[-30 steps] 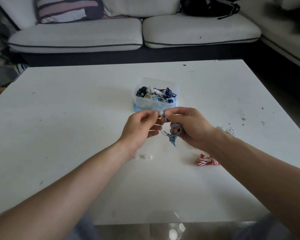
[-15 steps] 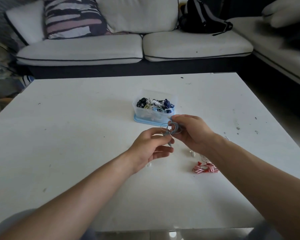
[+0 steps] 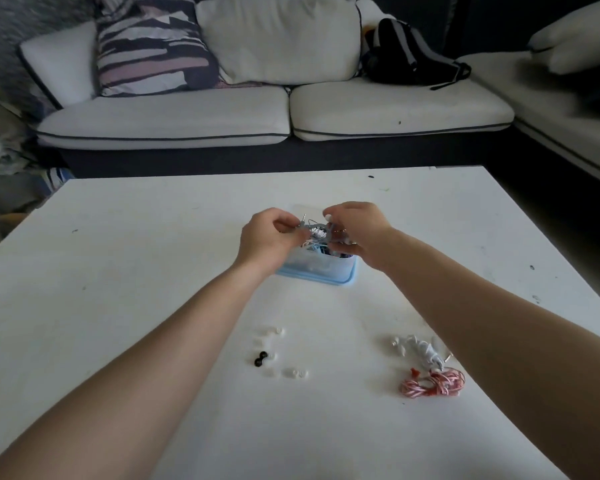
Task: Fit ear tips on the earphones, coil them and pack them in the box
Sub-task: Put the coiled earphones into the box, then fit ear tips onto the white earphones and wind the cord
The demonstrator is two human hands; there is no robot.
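Both hands hovered over the clear box (image 3: pixel 317 270); the left hand (image 3: pixel 265 242) and right hand (image 3: pixel 357 233) each pinched an end of the grey earphones (image 3: pixel 314 228), the coil strung between them just above the box's contents; loose ear tips (image 3: pixel 278 355) lay on the worktop (image 3: pixel 118 271) below the left forearm; red earphones (image 3: pixel 433 384) and white earphones (image 3: pixel 418 349) lay beside the right forearm.

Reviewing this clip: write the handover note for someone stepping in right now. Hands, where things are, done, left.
Left hand and right hand together hold the coiled grey earphones over the clear box, which already holds other sets.
On the table: loose ear tips, white earphones, red-and-white earphones.
Done: grey set coiled.
Left: drop it in, then tip, coil and pack the other two.
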